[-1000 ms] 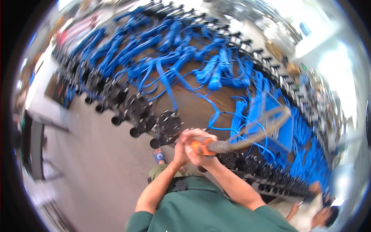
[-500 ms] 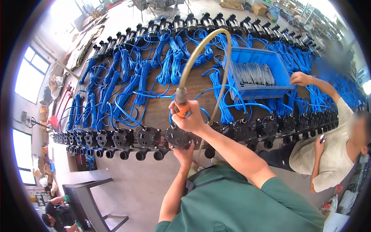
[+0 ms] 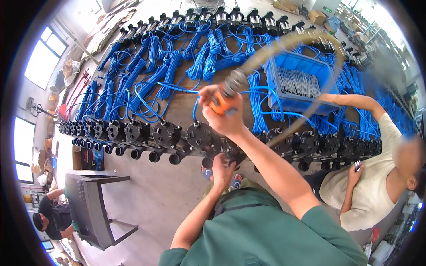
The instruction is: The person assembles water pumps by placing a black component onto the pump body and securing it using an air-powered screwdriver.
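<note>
My right hand (image 3: 225, 116) is wrapped round an orange air screwdriver (image 3: 223, 104), raised above the row of black pumps. A yellowish hose (image 3: 306, 42) loops from its grey, motion-smeared end to the right. Below the right hand is a round black pump end cap (image 3: 203, 138) with a blue cable rising from it. My left hand (image 3: 220, 170) is lower, at the near side of the row, thumb and fingers curled about the lower part of the neighbouring black pump (image 3: 233, 150). An open black outlet (image 3: 207, 162) lies just left of those fingers.
Bundled blue cables (image 3: 166, 73) cover much of the brown table (image 3: 188, 106). A blue crate (image 3: 301, 104) holds many thin metal rods. Along the far edge stand more pumps (image 3: 205, 17). At right a co-worker's hand (image 3: 330, 97) touches the crate; another person (image 3: 53, 217) handles a dark frame (image 3: 91, 213).
My right hand has lifted the screwdriver away from the pump cap and swung it, its hose sweeping right. My left hand has shifted from that pump toward the neighbouring one. The view has shifted.
</note>
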### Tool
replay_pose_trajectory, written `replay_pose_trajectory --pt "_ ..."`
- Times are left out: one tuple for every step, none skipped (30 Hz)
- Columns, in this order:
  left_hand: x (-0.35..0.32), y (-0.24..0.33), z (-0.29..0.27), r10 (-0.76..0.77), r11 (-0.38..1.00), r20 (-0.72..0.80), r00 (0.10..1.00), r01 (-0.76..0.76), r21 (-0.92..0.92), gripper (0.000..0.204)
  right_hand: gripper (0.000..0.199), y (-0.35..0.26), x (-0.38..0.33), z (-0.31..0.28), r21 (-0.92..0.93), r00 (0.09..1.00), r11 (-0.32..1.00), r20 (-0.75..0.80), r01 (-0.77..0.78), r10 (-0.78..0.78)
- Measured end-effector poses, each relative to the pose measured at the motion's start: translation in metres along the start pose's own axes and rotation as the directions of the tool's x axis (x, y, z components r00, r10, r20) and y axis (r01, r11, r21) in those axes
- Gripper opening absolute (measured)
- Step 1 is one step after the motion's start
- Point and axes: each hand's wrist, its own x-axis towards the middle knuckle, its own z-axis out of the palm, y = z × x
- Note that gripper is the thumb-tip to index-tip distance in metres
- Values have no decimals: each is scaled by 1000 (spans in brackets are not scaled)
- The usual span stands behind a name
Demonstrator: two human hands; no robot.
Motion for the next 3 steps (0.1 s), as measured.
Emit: replay_pose_trajectory --pt "4 -18 8 23 999 1 1000 -23 35 46 24 16 0 1 -51 1000 999 21 16 -15" --pt "10 -25 13 81 987 48 996 -86 136 42 23 32 -2 -5 -84 995 994 67 -70 75" --pt "15 -31 12 52 983 116 992 -71 168 44 24 36 -4 0 -62 992 992 41 -113 116"
